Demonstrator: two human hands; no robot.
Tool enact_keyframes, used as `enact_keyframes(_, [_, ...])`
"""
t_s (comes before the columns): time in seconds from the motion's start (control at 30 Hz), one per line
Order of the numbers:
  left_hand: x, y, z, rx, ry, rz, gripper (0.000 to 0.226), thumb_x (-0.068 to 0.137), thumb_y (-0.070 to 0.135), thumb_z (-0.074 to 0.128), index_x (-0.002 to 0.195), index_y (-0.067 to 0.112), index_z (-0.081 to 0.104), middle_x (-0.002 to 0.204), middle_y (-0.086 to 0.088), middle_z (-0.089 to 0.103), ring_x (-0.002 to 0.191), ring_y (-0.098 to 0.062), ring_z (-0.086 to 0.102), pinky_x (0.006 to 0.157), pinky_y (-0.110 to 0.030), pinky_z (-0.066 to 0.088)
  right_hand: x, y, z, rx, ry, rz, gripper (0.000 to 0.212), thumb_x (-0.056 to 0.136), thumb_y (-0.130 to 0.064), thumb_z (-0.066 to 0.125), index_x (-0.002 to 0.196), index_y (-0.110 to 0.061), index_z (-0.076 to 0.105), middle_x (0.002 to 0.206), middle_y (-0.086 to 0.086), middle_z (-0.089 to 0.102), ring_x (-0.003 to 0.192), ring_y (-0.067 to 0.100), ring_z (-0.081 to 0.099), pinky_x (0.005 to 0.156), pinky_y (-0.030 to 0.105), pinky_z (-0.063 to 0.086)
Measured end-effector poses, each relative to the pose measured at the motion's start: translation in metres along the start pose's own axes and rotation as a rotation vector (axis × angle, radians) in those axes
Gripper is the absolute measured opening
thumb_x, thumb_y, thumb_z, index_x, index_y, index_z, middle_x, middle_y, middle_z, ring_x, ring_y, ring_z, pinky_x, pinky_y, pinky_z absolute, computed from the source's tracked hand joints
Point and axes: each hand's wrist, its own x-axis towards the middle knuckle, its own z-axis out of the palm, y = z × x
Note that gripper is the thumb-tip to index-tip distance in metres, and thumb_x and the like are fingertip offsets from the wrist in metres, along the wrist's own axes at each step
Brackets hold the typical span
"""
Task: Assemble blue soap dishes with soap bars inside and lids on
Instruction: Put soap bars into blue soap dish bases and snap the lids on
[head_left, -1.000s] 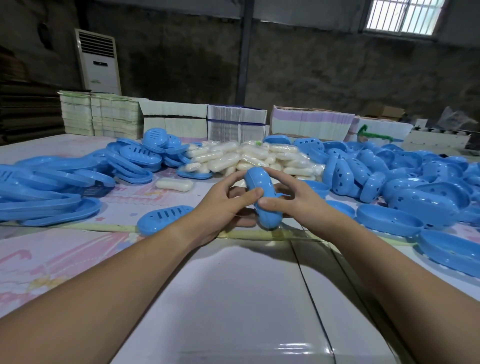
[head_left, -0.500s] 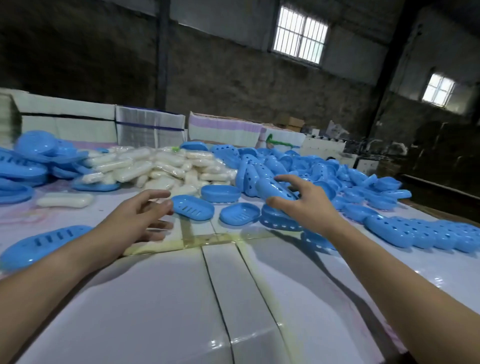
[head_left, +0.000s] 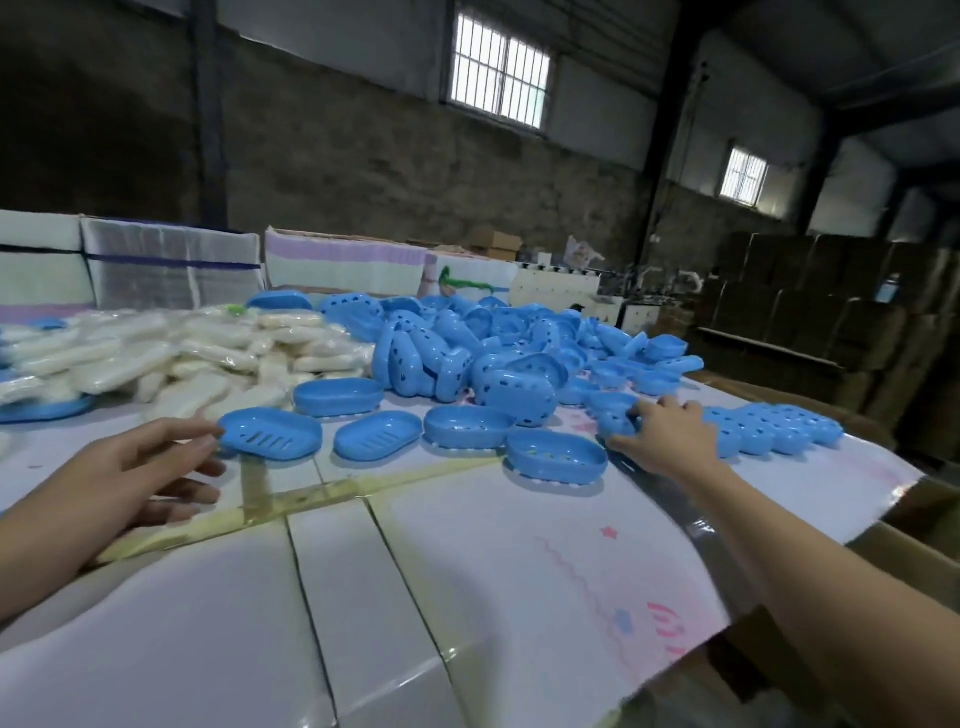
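My right hand (head_left: 662, 436) reaches to the right side of the table and grips a closed blue soap dish (head_left: 615, 418), thumb under it and fingers over its top. It sits at the left end of a row of closed dishes (head_left: 774, 426). My left hand (head_left: 130, 467) hovers open and holds nothing, its index fingertip right beside the rim of a slotted blue tray (head_left: 270, 434). Three more open blue trays (head_left: 376, 441) (head_left: 467, 427) (head_left: 556, 460) lie between my hands. Wrapped white soap bars (head_left: 182, 353) are heaped at the back left.
A big heap of blue perforated lids and dishes (head_left: 467, 343) fills the middle back. Bundled flat cartons (head_left: 171, 265) line the far edge. The table's right edge (head_left: 883, 483) drops to cardboard boxes. Taped white boards (head_left: 363, 597) cover the near table.
Both hands held one closed dish together a second ago. The right hand then carried it rightward to the row of closed dishes. The left hand let go and stayed near the slotted tray.
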Motion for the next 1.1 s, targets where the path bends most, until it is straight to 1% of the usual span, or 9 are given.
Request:
enact_keyframes(0.1, [0.008,-0.001,-0.001,-0.017,-0.003,-0.081,0.021,0.093,0.031,0.060,0.107,0.024,0.074,0.090,-0.010,0.074,0.062,-0.018,0.072,0.056,-0.027,0.061,0.005,-0.005,0.003,-0.027,0.009,0.041,0.045,0.085,-0.056,0.057,0.121,-0.029,0.056,0.131,0.008,0.049,0.126,0.033,0.038,0.101,0.051,0.038])
enact_keyframes(0.2, [0.007,0.001,-0.005,0.013,-0.039,-0.126,0.021,0.102,0.013,0.051,0.105,0.017,0.072,0.089,-0.016,0.070,0.058,-0.023,0.068,0.049,-0.028,0.060,0.011,-0.018,0.000,-0.029,0.071,0.021,0.034,0.090,-0.034,0.056,0.123,-0.025,0.055,0.131,0.009,0.046,0.127,0.034,0.036,0.103,0.050,0.034])
enact_keyframes(0.37, [0.003,0.000,0.003,0.047,0.025,-0.061,0.018,0.100,0.014,0.054,0.103,0.015,0.072,0.074,-0.001,0.073,0.056,-0.014,0.068,0.049,-0.022,0.057,0.005,-0.073,-0.031,0.198,0.160,-0.155,0.035,0.091,-0.033,0.055,0.125,-0.027,0.058,0.128,0.006,0.052,0.122,0.031,0.041,0.096,0.044,0.040])
enact_keyframes(0.53, [-0.001,0.005,0.005,0.015,0.012,-0.025,0.016,0.089,0.027,0.064,0.092,0.024,0.079,0.078,-0.002,0.074,0.061,-0.012,0.068,0.052,-0.019,0.056,-0.036,-0.160,-0.057,0.518,0.146,-0.404,0.029,0.089,-0.031,0.057,0.116,-0.026,0.067,0.113,0.001,0.063,0.112,0.024,0.053,0.086,0.040,0.051])
enact_keyframes(0.63, [-0.004,0.010,0.006,-0.004,0.031,-0.040,0.016,0.092,0.021,0.064,0.090,0.015,0.079,0.080,-0.006,0.074,0.063,-0.015,0.068,0.052,-0.020,0.056,-0.070,-0.217,-0.065,0.630,0.063,-0.566,0.025,0.087,-0.029,0.060,0.110,-0.026,0.069,0.106,-0.001,0.065,0.100,0.020,0.058,0.080,0.037,0.052])
enact_keyframes(0.8, [-0.013,0.020,0.011,0.033,0.109,-0.018,0.012,0.095,0.009,0.065,0.091,0.006,0.075,0.074,-0.008,0.067,0.059,-0.014,0.062,0.047,-0.022,0.047,-0.115,-0.306,-0.066,0.663,-0.155,-0.786,0.018,0.085,-0.030,0.061,0.101,-0.027,0.069,0.103,0.000,0.068,0.097,0.022,0.061,0.080,0.038,0.054])
enact_keyframes(0.9, [-0.016,0.025,0.012,0.075,0.163,0.003,0.018,0.096,0.008,0.063,0.082,0.006,0.073,0.064,-0.006,0.065,0.053,-0.012,0.057,0.044,-0.022,0.040,-0.131,-0.342,-0.063,0.700,-0.152,-0.830,0.019,0.084,-0.030,0.060,0.100,-0.027,0.070,0.107,0.003,0.068,0.100,0.023,0.060,0.082,0.038,0.053])
enact_keyframes(1.0, [-0.016,0.026,0.009,0.135,0.230,0.026,0.022,0.094,0.010,0.063,0.075,0.011,0.072,0.055,0.003,0.062,0.049,-0.008,0.054,0.044,-0.018,0.039,-0.145,-0.353,-0.046,0.745,-0.121,-0.839,0.019,0.084,-0.029,0.061,0.100,-0.026,0.071,0.100,-0.001,0.068,0.097,0.021,0.061,0.080,0.036,0.051])
enact_keyframes(1.1, [-0.013,0.029,0.003,0.273,0.280,0.062,0.021,0.093,0.015,0.064,0.073,0.016,0.072,0.053,0.010,0.060,0.049,-0.003,0.054,0.046,-0.014,0.040,-0.151,-0.351,-0.038,0.769,-0.147,-0.949,0.020,0.082,-0.026,0.062,0.099,-0.027,0.073,0.091,-0.006,0.066,0.090,0.016,0.060,0.080,0.037,0.050])
